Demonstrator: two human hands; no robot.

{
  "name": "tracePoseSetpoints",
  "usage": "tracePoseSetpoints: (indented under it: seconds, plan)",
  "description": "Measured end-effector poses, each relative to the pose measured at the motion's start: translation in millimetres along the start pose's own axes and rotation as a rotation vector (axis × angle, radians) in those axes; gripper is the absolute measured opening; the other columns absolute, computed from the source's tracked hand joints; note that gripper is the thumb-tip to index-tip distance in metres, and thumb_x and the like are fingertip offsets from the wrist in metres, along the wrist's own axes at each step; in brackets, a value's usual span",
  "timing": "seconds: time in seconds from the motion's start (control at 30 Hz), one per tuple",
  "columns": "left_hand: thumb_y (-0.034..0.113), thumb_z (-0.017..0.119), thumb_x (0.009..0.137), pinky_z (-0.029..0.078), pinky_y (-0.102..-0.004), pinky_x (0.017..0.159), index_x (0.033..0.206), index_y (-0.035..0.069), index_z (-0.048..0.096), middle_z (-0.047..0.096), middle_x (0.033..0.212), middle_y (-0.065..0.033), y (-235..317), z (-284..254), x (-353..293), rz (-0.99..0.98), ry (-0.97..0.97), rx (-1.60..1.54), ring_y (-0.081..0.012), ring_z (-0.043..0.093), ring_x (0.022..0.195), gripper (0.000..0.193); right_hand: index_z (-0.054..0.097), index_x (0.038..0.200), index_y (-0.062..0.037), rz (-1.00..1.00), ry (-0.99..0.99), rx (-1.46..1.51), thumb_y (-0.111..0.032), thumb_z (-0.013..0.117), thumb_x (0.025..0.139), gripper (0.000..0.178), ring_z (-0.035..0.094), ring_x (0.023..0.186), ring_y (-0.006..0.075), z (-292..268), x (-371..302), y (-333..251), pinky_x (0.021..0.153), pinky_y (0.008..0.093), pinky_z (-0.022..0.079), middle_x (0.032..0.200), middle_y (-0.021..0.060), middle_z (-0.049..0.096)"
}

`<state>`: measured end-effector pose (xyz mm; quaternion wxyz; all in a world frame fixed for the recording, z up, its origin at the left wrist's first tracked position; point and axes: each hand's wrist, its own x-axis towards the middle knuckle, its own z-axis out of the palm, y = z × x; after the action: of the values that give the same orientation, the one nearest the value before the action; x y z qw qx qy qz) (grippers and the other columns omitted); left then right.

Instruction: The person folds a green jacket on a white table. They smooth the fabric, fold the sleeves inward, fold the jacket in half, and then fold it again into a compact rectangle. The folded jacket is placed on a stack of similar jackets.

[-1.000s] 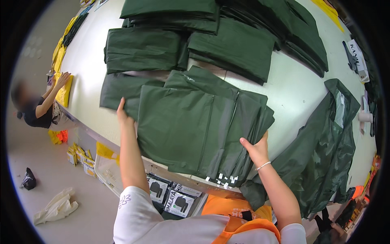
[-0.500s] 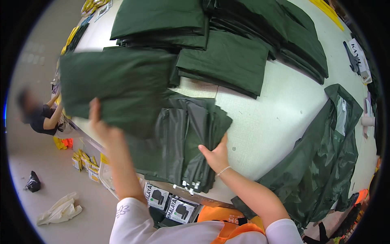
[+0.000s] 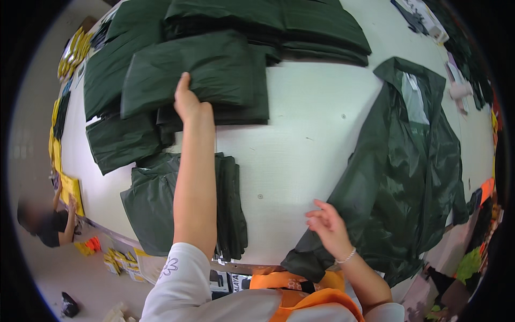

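My left hand grips the near edge of a dark green folded rain jacket, thumb on top and fingers hidden underneath. That bundle lies over another folded green garment among the far piles. Close to the table's front edge, my right hand is open and holds nothing, its fingers loosely apart beside the sleeve of a spread-out green rain jacket. My left forearm crosses a stack of folded green garments and hides part of it.
More folded green piles line the far side of the white table. A paper roll sits at the right. On the left, a person handles a yellow package. Yellow packets stand on the floor.
The folded rain jacket has gone from above the near stack to the far piles in my left hand. My right hand has left the stack and moved right. The view has shifted right.
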<state>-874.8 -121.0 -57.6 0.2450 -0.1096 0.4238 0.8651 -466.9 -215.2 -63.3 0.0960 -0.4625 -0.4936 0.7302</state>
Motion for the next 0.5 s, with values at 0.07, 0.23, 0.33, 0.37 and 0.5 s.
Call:
tracePoseSetpoints:
  seconds: [0.07, 0.23, 0.33, 0.37, 0.5]
  plan:
    - [0.014, 0.067, 0.082, 0.047, -0.0393, 0.093, 0.108, 0.001, 0.061, 0.063, 0.111, -0.0104, 5, 5, -8, 0.217, -0.102, -0.005, -0.0265, 0.059, 0.100, 0.030, 0.044, 0.130, -0.0013, 0.020, 0.110, 0.103, -0.013, 0.053, 0.094, 0.039, 0.061, 0.088, 0.0147, -18, -12, 9, 0.078, 0.0265, 0.050, 0.106, 0.0117, 0.063]
    - [0.008, 0.068, 0.080, 0.050, -0.0374, 0.087, 0.111, -0.001, 0.059, 0.061, 0.112, -0.0120, -11, 26, -11, 0.214, 0.059, 0.102, -0.0259, 0.060, 0.098, 0.034, 0.049, 0.123, -0.0005, -0.019, 0.116, 0.167, -0.010, 0.054, 0.094, 0.032, 0.061, 0.090, 0.0131, -22, -50, 9, 0.081, 0.0254, 0.049, 0.102, 0.0094, 0.063]
    - [0.018, 0.051, 0.090, 0.039, -0.0455, 0.103, 0.122, -0.003, 0.051, 0.053, 0.127, -0.0165, -32, -26, 64, -0.004, -0.134, 0.103, -0.0331, 0.052, 0.114, 0.038, 0.050, 0.124, -0.0019, -0.064, -0.008, 0.132, -0.010, 0.055, 0.093, 0.032, 0.060, 0.091, 0.0102, -32, -81, -2, 0.081, 0.0241, 0.048, 0.101, 0.0072, 0.064]
    - [0.023, 0.043, 0.093, 0.033, -0.0464, 0.108, 0.126, -0.003, 0.047, 0.049, 0.132, -0.0173, -35, -21, 65, -0.097, -0.189, 0.140, -0.0334, 0.046, 0.122, 0.043, 0.051, 0.124, -0.0021, -0.082, 0.006, 0.088, -0.010, 0.055, 0.093, 0.032, 0.059, 0.091, 0.0094, -41, -94, -2, 0.081, 0.0236, 0.047, 0.101, 0.0068, 0.064]
    - [0.037, 0.065, 0.082, 0.028, -0.0484, 0.108, 0.128, 0.003, 0.050, 0.048, 0.135, -0.0132, -17, -23, 58, -0.211, 0.028, 0.325, -0.0315, 0.041, 0.127, 0.060, 0.056, 0.118, -0.0026, -0.149, 0.292, 0.038, -0.011, 0.056, 0.092, 0.028, 0.061, 0.083, 0.0097, -104, -124, 10, 0.074, 0.0225, 0.048, 0.095, 0.0056, 0.065]
